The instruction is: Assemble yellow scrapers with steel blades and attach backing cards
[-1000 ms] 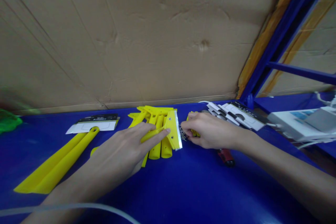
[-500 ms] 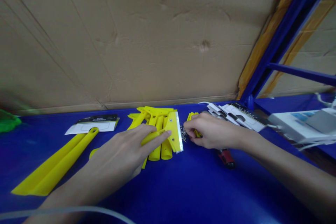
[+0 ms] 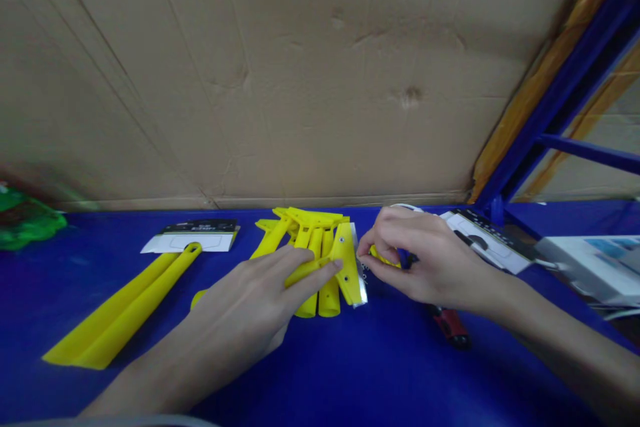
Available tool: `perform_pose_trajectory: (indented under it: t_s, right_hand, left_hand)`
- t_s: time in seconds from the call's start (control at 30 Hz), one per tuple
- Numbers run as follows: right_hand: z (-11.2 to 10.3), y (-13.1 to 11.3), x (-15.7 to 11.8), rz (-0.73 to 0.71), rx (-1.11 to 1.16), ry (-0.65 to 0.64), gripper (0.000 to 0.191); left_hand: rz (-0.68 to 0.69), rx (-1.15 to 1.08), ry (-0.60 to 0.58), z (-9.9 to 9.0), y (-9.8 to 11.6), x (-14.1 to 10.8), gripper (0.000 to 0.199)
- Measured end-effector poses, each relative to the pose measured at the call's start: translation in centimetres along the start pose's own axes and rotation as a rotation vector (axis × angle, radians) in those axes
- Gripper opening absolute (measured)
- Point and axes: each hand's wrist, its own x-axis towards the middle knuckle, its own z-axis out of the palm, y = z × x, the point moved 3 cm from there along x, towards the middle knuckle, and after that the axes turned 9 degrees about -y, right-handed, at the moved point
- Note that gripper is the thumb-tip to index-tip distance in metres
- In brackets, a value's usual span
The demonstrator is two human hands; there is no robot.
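Yellow plastic scraper (image 3: 347, 265) with a bright metal blade edge sits on a heap of yellow plastic handles (image 3: 315, 227), just right of the frame's centre; the left hand (image 3: 245, 300) lies across the heap, its fingers (image 3: 310, 273) slightly spread and nearly flat, their tips touching the scraper; whether they grip, I cannot tell; the right hand (image 3: 430, 260) sits just beside the scraper, thumb and fingers pinched narrowly on a small yellow plastic piece (image 3: 383, 257), mostly hidden by them; a red-and-black screwdriver handle (image 3: 450, 328) lies below that hand on the blue work table (image 3: 350, 373); white cardboard backing cards (image 3: 487, 240) lie at right; another white card (image 3: 195, 237) lies at left, above a long yellow plastic squeegee (image 3: 120, 310); a white box (image 3: 590, 267) sits at far right, crumpled green plastic (image 3: 25, 223) at far left, a brown cardboard wall (image 3: 300, 80) behind everything.
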Motion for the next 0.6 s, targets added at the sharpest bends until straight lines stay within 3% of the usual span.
perform_pose_trajectory:
  t_s: [0.27, 0.4, 0.6]
  right_hand:
    - [1.7, -1.9, 0.1, -0.224, -0.269, -0.036, 0.031]
    - [1.7, -2.5, 0.2, -0.258, -0.350, -0.049, 0.034]
    - [1.6, -2.2, -0.1, -0.262, -0.332, 0.003, 0.022]
  left_hand:
    - [-0.008, -0.048, 0.060, -0.1, -0.2, -0.1, 0.073]
    - [-0.050, -0.053, 0.029, 0.0, -0.5, -0.1, 0.070]
    - [-0.101, -0.083, 0.121, -0.2, -0.9, -0.4, 0.056]
